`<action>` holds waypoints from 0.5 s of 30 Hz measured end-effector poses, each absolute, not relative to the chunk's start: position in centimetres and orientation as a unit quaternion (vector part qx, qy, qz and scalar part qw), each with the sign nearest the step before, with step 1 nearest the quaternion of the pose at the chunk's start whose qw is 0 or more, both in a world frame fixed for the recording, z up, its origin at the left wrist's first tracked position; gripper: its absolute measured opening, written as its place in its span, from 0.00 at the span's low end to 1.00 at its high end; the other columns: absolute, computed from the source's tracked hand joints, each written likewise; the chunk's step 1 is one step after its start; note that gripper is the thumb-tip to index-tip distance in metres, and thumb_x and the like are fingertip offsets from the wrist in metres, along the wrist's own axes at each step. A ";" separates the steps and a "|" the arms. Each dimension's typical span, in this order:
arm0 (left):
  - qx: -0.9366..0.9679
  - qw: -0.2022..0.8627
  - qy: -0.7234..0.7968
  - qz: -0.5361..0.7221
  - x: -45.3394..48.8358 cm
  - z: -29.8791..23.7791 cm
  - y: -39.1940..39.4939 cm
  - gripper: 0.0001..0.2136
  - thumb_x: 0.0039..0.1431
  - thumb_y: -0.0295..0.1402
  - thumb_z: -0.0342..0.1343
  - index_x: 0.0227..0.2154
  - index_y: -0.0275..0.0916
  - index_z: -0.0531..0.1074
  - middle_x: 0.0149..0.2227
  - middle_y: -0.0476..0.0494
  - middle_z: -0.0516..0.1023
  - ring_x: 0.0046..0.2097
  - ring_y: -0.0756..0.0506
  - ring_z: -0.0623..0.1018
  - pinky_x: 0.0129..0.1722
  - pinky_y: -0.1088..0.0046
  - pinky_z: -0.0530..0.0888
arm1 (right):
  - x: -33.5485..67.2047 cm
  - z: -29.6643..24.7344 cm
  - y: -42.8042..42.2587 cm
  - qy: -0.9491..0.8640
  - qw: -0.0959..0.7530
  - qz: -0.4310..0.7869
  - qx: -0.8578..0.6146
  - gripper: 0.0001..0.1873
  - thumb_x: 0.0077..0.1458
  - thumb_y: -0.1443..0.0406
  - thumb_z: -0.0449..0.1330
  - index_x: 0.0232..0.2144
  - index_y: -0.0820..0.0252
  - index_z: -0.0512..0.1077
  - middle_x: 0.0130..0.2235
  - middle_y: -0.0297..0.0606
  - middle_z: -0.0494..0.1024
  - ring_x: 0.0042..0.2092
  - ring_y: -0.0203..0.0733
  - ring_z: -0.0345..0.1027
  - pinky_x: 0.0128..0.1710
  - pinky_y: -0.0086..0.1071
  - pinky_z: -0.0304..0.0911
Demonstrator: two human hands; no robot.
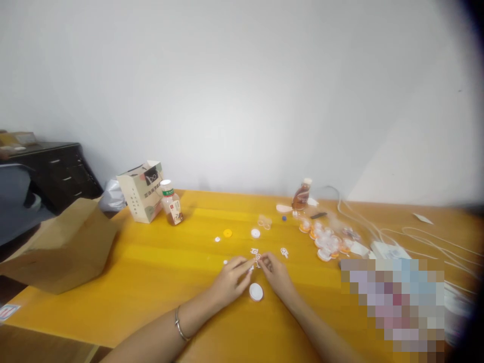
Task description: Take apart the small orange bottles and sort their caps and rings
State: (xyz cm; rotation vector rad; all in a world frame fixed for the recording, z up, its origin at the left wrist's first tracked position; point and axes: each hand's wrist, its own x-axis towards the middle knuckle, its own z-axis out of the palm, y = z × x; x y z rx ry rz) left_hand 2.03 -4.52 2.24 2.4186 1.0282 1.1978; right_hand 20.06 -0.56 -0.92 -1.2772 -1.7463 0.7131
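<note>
My left hand (230,281) and my right hand (277,276) meet over the yellow table (151,272), fingertips pinched together on a small white openwork piece (257,259). A bracelet sits on my left wrist. A white round cap (256,292) lies on the table between my hands. Two more small white pieces lie just beyond my fingers, one (254,251) near the left and another (284,251) to the right. A yellow disc (227,233), a small white disc (217,239) and a white cap (255,233) lie farther out.
At the far left stand a brown bottle (171,203) and a printed paper bag (141,191); a brown paper bag (64,247) overhangs the table's left edge. Another bottle (301,195), several orange-rimmed cups (325,242), a white adapter (389,250) and cables lie right.
</note>
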 end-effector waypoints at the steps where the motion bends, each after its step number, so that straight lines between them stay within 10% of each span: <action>1: 0.834 0.125 0.360 0.399 2.1 2.1 -4.4 0.17 0.59 0.28 0.44 0.52 0.42 0.62 0.36 0.44 0.70 0.37 0.49 0.70 0.39 0.73 0.69 | 20.0 -0.8 -0.6 -0.693 0.422 0.279 -0.514 0.09 0.49 0.56 0.54 0.26 0.55 0.64 0.23 0.32 0.70 0.25 0.38 0.65 0.27 0.31 0.61; 15: 0.812 0.162 0.399 0.395 2.3 1.8 -4.3 0.14 0.60 0.32 0.44 0.47 0.40 0.65 0.38 0.44 0.74 0.38 0.48 0.72 0.40 0.72 0.69 | 19.9 -0.6 -0.8 -0.689 0.429 0.263 -0.521 0.11 0.53 0.55 0.52 0.28 0.56 0.62 0.24 0.31 0.68 0.26 0.38 0.63 0.28 0.30 0.59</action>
